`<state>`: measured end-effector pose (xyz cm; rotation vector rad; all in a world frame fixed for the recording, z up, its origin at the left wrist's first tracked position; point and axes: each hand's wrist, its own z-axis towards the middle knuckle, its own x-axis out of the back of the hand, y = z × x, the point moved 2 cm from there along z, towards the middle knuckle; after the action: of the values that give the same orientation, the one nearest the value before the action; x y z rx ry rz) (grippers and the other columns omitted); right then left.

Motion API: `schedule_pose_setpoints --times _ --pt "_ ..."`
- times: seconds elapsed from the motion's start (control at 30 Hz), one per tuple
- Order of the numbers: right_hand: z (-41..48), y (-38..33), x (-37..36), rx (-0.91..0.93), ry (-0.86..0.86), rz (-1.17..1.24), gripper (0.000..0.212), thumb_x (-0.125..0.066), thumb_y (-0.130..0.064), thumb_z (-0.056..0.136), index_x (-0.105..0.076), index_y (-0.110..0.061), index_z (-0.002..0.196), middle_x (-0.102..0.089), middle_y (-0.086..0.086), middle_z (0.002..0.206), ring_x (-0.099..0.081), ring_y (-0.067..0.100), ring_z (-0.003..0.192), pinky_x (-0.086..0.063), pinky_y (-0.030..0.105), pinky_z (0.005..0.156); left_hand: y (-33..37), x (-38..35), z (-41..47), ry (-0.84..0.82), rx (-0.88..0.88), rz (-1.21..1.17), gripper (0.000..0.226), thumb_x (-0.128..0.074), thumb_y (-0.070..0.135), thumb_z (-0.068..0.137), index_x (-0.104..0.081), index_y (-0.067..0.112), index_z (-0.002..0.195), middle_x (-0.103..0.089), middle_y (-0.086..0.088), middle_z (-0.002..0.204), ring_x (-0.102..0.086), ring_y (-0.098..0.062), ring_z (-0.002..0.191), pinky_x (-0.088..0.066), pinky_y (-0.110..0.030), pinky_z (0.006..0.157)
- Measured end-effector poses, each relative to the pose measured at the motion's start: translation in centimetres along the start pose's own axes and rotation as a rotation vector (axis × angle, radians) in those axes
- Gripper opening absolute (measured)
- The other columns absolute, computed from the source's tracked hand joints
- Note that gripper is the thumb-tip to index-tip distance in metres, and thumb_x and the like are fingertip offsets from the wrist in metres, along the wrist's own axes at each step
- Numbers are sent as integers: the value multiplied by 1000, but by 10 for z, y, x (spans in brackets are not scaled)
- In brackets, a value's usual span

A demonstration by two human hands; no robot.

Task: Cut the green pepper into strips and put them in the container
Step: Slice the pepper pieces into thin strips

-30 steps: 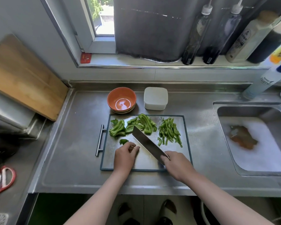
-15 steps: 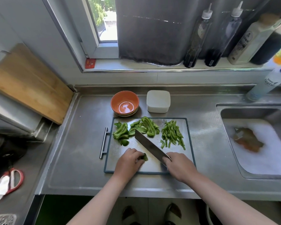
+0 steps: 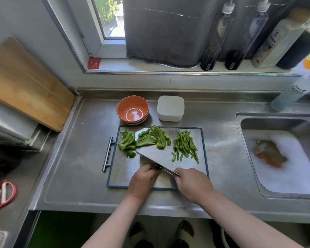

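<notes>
A person stands at a steel bench (image 3: 75,158) slicing green pepper on a metal cutting board (image 3: 123,173) with a side handle. The right hand (image 3: 192,184) is closed round the handle of a broad knife (image 3: 150,156), whose blade slants up and to the left across the board. The left hand (image 3: 143,179), fingers curled, holds a small pepper piece (image 3: 159,170) down against the board, right beside the blade. Uncut pepper slabs (image 3: 143,140) lie along the board's far left, and cut strips (image 3: 184,147) are heaped at its far right. Just behind the board stand an orange bowl (image 3: 132,108) and a lidded white container (image 3: 170,108). A sink (image 3: 276,122) holding foamy water lies to the right.
</notes>
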<state>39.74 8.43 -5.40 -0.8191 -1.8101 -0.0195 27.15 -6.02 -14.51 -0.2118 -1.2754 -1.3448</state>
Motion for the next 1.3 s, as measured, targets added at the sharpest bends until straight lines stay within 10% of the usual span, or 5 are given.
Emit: schedule_pose_setpoints --times 1.3 --pt "-12 -19 -7 -16 -72 -194 16 -38 -9 96 -49 -18 103 -46 3 74 -46 29 65 -31 35 49 5 -12 -4 109 75 -11 24 -86 -5 60 -77 10 77 -72 -8 84 -62 -19 77 -49 -23 67"
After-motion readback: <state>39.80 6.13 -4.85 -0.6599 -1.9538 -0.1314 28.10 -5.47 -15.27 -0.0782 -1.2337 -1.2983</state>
